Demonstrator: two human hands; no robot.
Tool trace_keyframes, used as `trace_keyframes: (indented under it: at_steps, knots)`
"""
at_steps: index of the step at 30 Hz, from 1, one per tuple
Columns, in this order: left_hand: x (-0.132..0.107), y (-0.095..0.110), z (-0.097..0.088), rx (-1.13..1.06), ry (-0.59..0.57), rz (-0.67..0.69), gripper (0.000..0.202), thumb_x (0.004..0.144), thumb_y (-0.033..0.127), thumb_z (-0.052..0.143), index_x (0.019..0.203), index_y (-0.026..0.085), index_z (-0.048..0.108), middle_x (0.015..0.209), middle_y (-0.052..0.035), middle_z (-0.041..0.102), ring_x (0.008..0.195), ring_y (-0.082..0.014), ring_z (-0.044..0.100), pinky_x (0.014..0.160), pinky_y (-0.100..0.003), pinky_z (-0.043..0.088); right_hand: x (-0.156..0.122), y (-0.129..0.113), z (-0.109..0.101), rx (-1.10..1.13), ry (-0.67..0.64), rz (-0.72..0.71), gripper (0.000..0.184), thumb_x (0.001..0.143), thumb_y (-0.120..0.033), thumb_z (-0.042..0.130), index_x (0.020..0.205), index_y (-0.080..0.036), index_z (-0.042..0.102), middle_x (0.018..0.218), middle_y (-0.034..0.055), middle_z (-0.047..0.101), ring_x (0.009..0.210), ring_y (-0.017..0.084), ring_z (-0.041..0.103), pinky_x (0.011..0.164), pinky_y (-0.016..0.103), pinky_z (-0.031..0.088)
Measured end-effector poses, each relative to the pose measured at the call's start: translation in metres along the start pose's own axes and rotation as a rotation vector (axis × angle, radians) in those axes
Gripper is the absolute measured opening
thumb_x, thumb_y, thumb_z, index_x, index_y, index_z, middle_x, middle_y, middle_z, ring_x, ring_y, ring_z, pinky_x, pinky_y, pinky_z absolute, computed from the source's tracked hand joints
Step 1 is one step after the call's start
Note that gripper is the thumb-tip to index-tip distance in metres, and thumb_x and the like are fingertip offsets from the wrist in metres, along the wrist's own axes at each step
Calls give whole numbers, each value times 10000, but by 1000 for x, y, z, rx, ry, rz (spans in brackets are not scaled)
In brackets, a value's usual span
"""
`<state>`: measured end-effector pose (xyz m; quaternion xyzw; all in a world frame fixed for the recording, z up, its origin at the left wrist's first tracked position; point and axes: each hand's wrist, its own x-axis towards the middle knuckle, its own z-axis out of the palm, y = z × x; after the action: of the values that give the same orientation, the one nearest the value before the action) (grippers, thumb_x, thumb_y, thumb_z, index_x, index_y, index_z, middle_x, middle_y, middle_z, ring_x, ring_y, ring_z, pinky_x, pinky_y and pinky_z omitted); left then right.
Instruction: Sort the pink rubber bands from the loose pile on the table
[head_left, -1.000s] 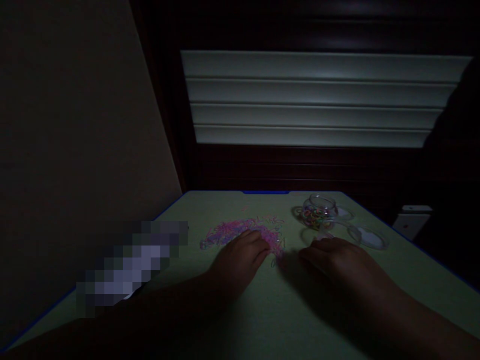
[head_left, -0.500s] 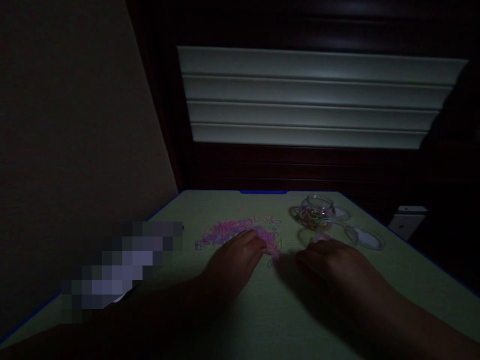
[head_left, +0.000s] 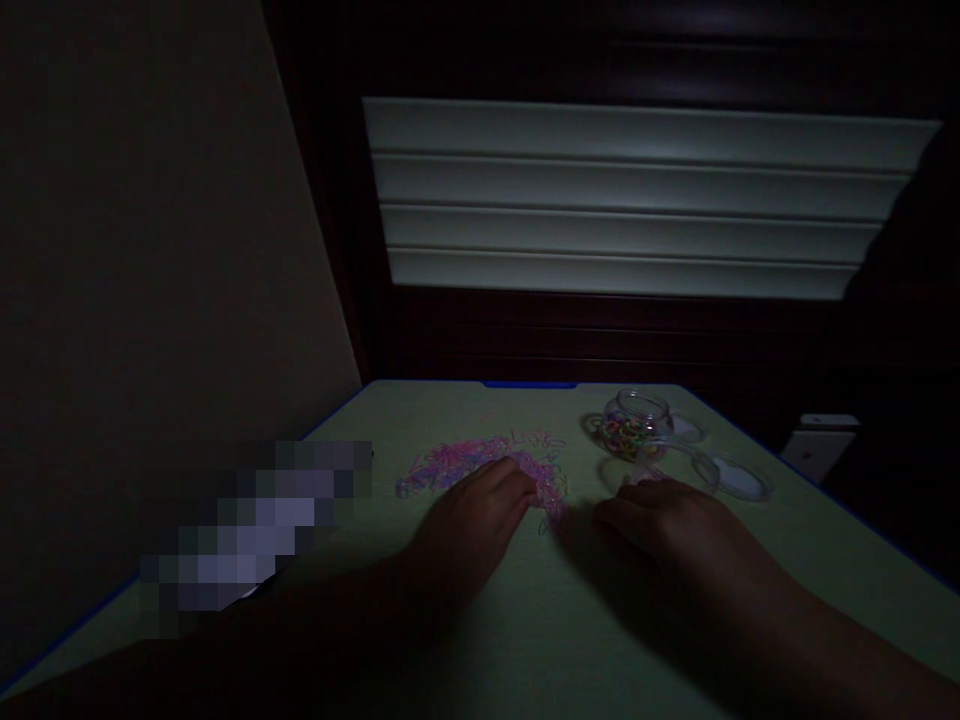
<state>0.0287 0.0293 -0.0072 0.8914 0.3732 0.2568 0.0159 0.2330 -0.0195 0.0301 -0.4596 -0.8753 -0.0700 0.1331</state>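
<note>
The room is dim. A loose pile of small pink and purple rubber bands [head_left: 480,462] lies on a pale green table [head_left: 540,620]. My left hand [head_left: 476,518] rests palm down at the pile's near edge, fingers curled onto the bands. My right hand [head_left: 675,520] lies palm down to the right of the pile, fingers bent toward the table; whether it pinches a band is hidden. A small clear jar [head_left: 636,424] holding mixed coloured bands stands just beyond my right hand.
Clear round lids [head_left: 731,476] lie right of the jar. A blurred-out object [head_left: 247,530] lies at the table's left edge. The table has a blue rim; a wall stands on the left and a dark slatted panel behind.
Both hands stay where they were at the pile's edge; only the head camera shifts slightly.
</note>
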Motion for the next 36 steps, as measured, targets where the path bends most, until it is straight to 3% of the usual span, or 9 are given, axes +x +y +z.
trace_keyframes:
  at_steps: [26, 36]
  knots:
    - [-3, 4, 0, 123, -49, 104, 191, 887, 140, 311, 945, 160, 492, 890, -48, 506, 829, -166, 467, 742, -310, 409, 1, 0, 1, -7, -8, 1, 149, 779, -129, 442, 683, -187, 539, 655, 11, 553, 607, 117, 482, 585, 240, 320]
    - [-6, 4, 0, 171, -60, 171, 181, 869, 112, 336, 981, 156, 472, 945, -57, 505, 863, -175, 469, 762, -317, 416, 0, -3, -3, 34, 7, 3, 144, 765, -110, 442, 762, -200, 554, 687, 9, 562, 646, 130, 502, 600, 244, 334]
